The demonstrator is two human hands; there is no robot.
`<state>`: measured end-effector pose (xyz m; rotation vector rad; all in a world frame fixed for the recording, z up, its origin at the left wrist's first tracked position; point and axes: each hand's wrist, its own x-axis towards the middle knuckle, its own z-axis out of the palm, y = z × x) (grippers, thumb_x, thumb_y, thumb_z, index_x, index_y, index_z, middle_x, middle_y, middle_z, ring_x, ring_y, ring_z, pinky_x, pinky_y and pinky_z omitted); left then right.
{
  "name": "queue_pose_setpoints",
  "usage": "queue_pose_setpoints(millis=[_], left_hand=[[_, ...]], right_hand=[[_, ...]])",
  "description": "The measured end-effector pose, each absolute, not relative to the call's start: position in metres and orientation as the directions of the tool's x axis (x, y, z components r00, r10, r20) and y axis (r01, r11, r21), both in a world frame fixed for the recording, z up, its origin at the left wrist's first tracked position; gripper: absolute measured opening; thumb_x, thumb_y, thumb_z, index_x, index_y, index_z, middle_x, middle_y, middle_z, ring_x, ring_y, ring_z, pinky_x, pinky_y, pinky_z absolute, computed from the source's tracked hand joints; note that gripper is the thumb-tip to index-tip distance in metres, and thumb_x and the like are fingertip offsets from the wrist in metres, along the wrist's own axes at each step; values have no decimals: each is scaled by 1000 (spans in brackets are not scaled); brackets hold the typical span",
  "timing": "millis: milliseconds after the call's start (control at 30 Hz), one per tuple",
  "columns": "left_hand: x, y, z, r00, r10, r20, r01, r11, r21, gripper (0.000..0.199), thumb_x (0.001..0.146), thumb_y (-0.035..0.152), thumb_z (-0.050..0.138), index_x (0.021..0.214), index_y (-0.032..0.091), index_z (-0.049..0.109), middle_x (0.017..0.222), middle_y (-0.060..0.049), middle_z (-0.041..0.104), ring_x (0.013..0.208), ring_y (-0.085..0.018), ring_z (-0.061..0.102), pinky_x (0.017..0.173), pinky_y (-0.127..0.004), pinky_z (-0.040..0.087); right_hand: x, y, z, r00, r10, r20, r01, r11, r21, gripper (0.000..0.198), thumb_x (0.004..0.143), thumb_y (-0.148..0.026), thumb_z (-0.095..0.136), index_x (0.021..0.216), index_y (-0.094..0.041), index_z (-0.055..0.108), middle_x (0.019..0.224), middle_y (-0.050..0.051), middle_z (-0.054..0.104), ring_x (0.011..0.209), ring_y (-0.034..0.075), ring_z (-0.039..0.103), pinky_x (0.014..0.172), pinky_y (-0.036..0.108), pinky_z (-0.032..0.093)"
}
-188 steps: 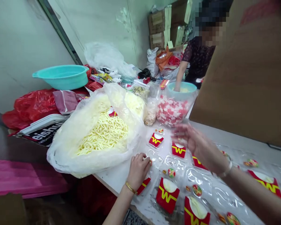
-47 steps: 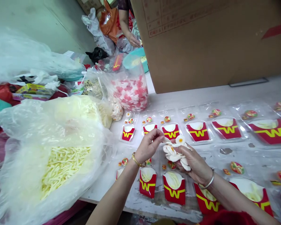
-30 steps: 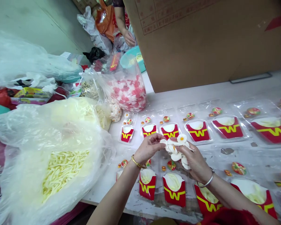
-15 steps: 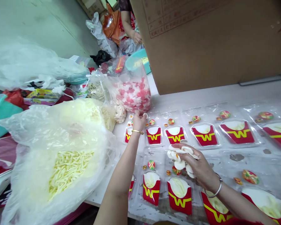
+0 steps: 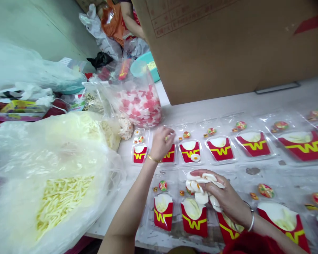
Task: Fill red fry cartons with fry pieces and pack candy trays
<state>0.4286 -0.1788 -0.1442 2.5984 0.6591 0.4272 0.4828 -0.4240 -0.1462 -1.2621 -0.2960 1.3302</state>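
1. Fairly bright, graying toward the right side of the wall (image 5: pixel 50 28).
2. Glinting white off clear packs (image 5: pixel 217 124) along the bench (image 5: pixel 201 109).
3. Falling dark below the bench's near edge.
4. Slightly blurred at the left hand (image 5: pixel 162 140).
5. Stretched wide toward the right.

Red cartons (image 5: pixel 220 152) bear a yellow W; white egg pieces (image 5: pixel 195 157) show orange yolks; bagged bits (image 5: pixel 141 107) mix pink and white.

Yellow "W" (image 5: pixel 223 151) on red fry holders (image 5: pixel 254 147); print on cardboard box (image 5: pixel 222 60) (too blurred to read).
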Motion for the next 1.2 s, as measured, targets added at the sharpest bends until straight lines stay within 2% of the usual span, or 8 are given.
queue_pose_setpoints(millis=[133,333,467,567,733,933,1067,1200], left_hand=[[436,-236,-139,989,148,-1,132,-878,459,18,84,31,53,96,22,62,96,-7,57,92,-21,50,78,-33,37],[443,-254,-148,983,156,-101,179,-938,296,12,84,24,50,89,19,58,95,-8,56,89,-22,49,76,-35,35],[443,-252,-142,985,135,-108,164,-928,335,9,83,24,52,81,18,58,88,-7,57,87,-22,50,78,-36,35],[447,-239,-140,972,226,-60,222,-810,543,11,83,26,52,75,18,56,81,-4,58,80,-18,52,74,-31,38],[465,-196,-144,772,633,65,345,-503,792,8,83,25,50,85,18,53,75,0,56,70,-13,52,67,-26,41],[475,-192,-146,882,472,2,388,-728,566,16,79,28,57,93,20,59,88,-3,58,82,-16,54,76,-30,41],[474,-208,-155,849,526,-45,495,-764,413,17,72,30,65,85,19,58,91,-5,56,89,-20,53,79,-34,40],[472,-209,-159,841,541,8,454,-715,531,17,75,27,61,89,19,54,87,-3,57,83,-17,53,76,-31,41]], right_hand=[[493,-444,-147,382,762,-523,-620,-209,-756,35,75,-34,64,109,-25,64,108,6,67,99,26,61,79,34,48],[501,-457,-142,367,687,-627,-736,-198,-647,37,72,-37,66,107,-27,65,109,6,67,92,26,63,71,34,50],[503,-456,-139,369,676,-638,-782,-145,-606,36,70,-36,67,105,-30,66,103,5,69,82,25,64,64,33,49],[507,-455,-139,371,667,-646,-788,-141,-599,38,69,-37,68,106,-31,65,98,4,70,69,22,62,54,31,46],[515,-455,-139,363,668,-649,-822,-98,-561,41,70,-38,68,110,-30,64,99,5,69,67,20,61,54,30,46],[524,-460,-141,372,677,-635,-818,-84,-569,43,72,-38,66,114,-31,61,99,5,69,74,23,62,58,32,46],[526,-462,-143,371,680,-632,-812,-93,-576,45,73,-40,65,116,-30,60,98,6,68,70,23,60,56,32,45],[526,-461,-143,362,674,-644,-811,-113,-575,47,71,-41,66,116,-31,61,92,5,69,61,20,58,51,30,43]])
